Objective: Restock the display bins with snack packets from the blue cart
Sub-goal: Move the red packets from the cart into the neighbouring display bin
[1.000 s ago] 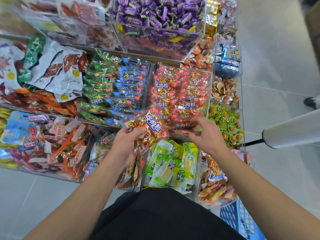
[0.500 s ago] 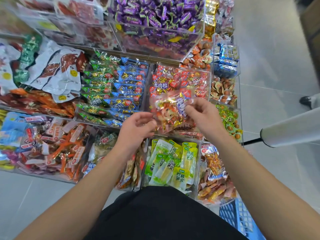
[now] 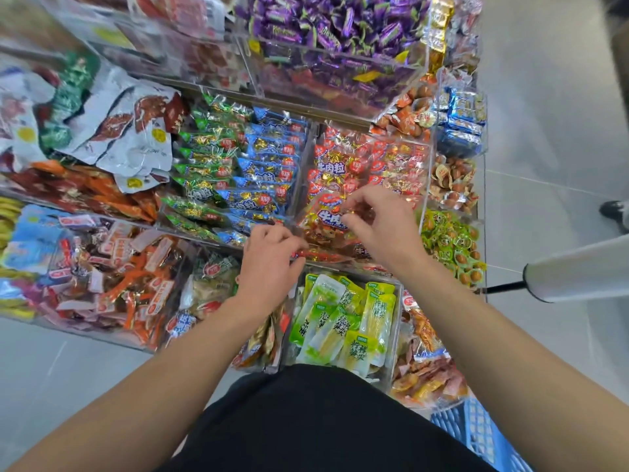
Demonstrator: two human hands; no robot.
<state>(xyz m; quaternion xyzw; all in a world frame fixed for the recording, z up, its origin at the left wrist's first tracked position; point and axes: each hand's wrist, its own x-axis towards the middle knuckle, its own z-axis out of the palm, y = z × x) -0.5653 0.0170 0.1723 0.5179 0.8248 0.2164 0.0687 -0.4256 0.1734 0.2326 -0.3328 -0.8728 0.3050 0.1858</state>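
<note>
- Pinching a red beef-granule packet (image 3: 328,218) with our right hand (image 3: 381,226), thumb and curled fingers closed on its upper right part; the packet lies on top of the like packets in the clear red-packet bin (image 3: 427,185).
- Our left hand (image 3: 272,264) sits at the near edge of the same bin, fingers curled; the fingertips (image 3: 294,248) meet a red packet edge there, and we cannot tell whether they grip it or only rest on it.
- Left of this bin: a bin of green and blue beef-granule packets (image 3: 245,172), rows standing on edge.
- Near side, below our hands: yellow-green pickled-snack packets (image 3: 343,318) in a clear bin.
- Right side: small green cup snacks (image 3: 449,240), brown wrapped pieces (image 3: 452,182) and blue packets (image 3: 463,120), each in its own clear compartment.
- Upper tier: purple wrapped candies (image 3: 326,25).
- Far left: white pouches with red meat pictures (image 3: 129,127) and mixed orange and red sticks (image 3: 112,277).
- Bottom right corner: blue cart (image 3: 483,434), only a corner of its lattice in view, just beside the display.
- A white roll on a dark rod (image 3: 578,270) juts in from the right, over the floor.
</note>
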